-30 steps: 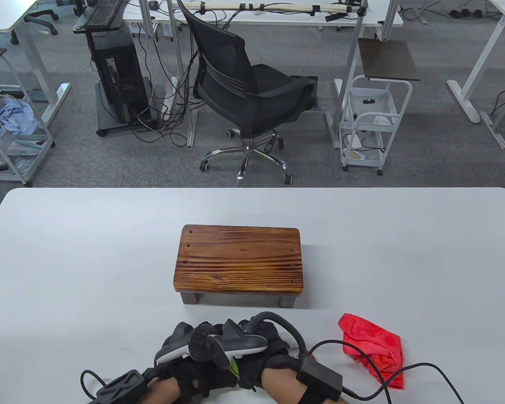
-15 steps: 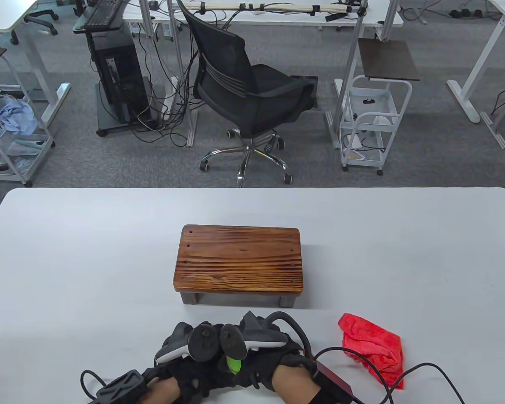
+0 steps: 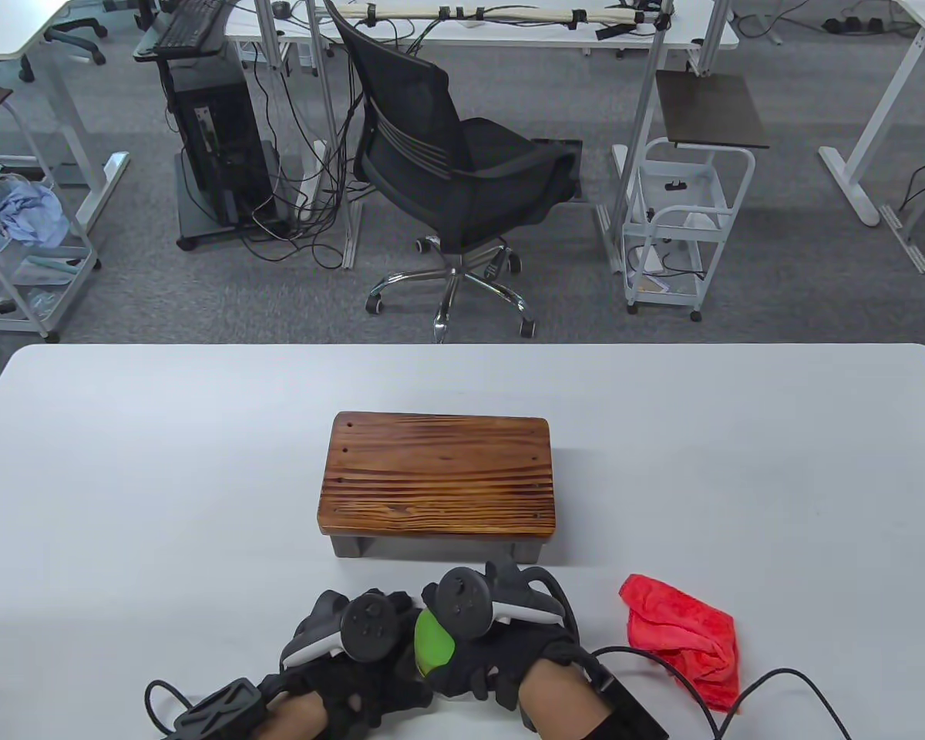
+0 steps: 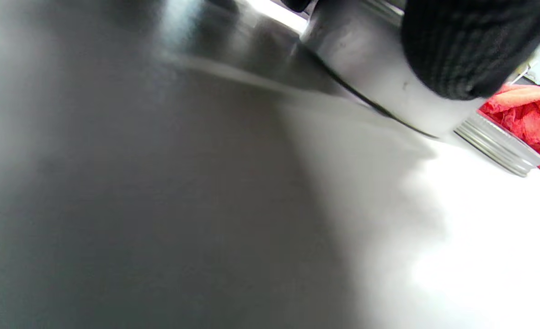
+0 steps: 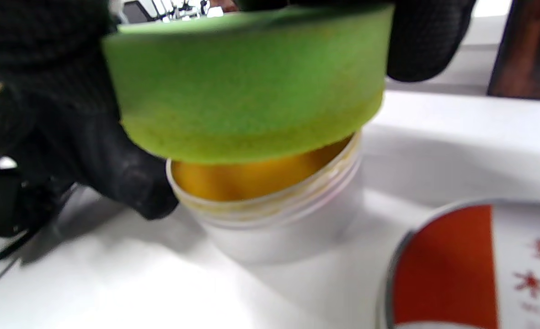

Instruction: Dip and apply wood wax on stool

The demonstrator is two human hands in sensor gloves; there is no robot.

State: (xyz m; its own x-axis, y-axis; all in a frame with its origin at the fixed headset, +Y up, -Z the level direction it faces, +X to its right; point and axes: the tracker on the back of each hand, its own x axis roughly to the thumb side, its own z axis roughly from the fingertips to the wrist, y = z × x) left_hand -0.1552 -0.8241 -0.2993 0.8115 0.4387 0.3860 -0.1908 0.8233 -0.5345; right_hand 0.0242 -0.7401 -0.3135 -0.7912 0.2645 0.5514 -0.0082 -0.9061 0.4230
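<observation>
Much of the work area is hidden: in the table view the two gloved hands and their trackers cover the round silver metal wax tin (image 5: 270, 228) entirely, and the wrists are cut off by the bottom edge. The left wrist view is largely blur and shadow; only the tin's wall, a dark fingertip on it, a silver screw-thread rim and part of the crumpled red cloth (image 4: 526, 116) can be made out. The left hand (image 3: 339, 655) grips the tin's side with curled fingers, seen in both wrist views. The right hand (image 3: 493, 655) is clamped on the round green foam applicator pad (image 5: 247, 87), its fingers curled round the pad's edge; the pad sits tilted over the tin's open mouth, touching the yellow wax (image 5: 251, 176) as far as the blur allows. Just to the right of the tin lies the tin's lid with a red label (image 5: 471, 269), cut off by the frame. The dark brown wooden stool (image 3: 437, 476) stands on the white table (image 3: 123, 478) just beyond both hands; the cloth lies to the right of the right hand. Compared with half a second ago, more of the green pad shows between the hands, and the right hand has rotated, its tracker now nearer the stool.
</observation>
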